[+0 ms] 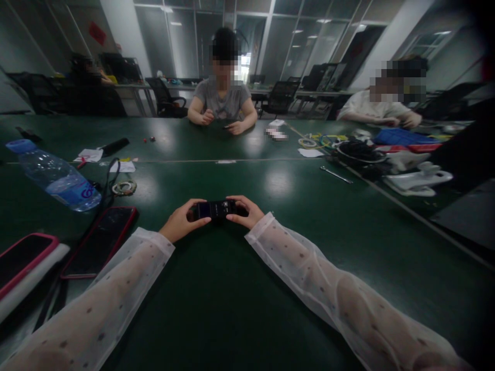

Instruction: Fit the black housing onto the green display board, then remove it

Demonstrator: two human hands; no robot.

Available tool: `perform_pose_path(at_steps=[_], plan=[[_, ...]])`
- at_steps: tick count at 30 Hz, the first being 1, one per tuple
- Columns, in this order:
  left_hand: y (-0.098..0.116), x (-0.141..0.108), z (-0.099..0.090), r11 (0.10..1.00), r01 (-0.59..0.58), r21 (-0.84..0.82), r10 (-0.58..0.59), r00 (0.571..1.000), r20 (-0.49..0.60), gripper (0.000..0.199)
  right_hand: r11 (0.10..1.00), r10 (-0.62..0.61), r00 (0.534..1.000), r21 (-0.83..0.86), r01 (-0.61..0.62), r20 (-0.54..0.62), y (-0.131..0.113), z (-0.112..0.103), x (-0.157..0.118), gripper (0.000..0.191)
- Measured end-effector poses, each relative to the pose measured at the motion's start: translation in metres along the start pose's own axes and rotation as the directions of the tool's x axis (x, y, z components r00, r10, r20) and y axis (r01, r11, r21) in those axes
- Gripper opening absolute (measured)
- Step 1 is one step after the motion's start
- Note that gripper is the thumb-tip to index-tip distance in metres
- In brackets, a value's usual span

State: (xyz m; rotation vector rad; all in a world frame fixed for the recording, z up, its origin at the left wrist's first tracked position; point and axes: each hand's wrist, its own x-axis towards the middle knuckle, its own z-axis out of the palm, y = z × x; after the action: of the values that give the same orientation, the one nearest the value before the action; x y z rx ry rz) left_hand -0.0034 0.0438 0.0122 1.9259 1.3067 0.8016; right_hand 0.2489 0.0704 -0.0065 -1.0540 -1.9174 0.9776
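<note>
A small black device [216, 209] with a lit screen is held sideways between both hands, just above the green table [216, 288]. My left hand [185, 219] grips its left end, thumb along the lower edge and fingers over the top. At the right end, my right hand [246, 211] holds it the same way. To the left of my left hand lies a phone in a red case [101, 242], its screen dark. Sheer white dotted sleeves cover both forearms.
At left are a tilted water bottle [58, 178], another phone [25, 260] and a beaded bracelet [124, 188]. A wrench [335, 174] and white plastic parts [417, 179] lie at right. A person [223, 98] sits opposite; others sit at far left and right.
</note>
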Motion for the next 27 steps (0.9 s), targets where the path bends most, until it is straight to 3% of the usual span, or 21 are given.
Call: perform_pose_path(at_steps=[18, 27], plan=[[-0.0045, 0.0007, -0.0005, 0.998, -0.006, -0.056, 0.007, 1.000, 0.025, 0.058, 1.000, 0.002, 1.000, 0.031, -0.003, 0.015, 0.0024, 0.0011, 0.0006, 0.054], [-0.0043, 0.0009, -0.0003, 0.998, 0.015, -0.058, -0.015, 1.000, -0.012, 0.062, 1.000, 0.025, 1.000, 0.010, -0.025, 0.007, 0.0015, 0.0009, -0.0002, 0.054]])
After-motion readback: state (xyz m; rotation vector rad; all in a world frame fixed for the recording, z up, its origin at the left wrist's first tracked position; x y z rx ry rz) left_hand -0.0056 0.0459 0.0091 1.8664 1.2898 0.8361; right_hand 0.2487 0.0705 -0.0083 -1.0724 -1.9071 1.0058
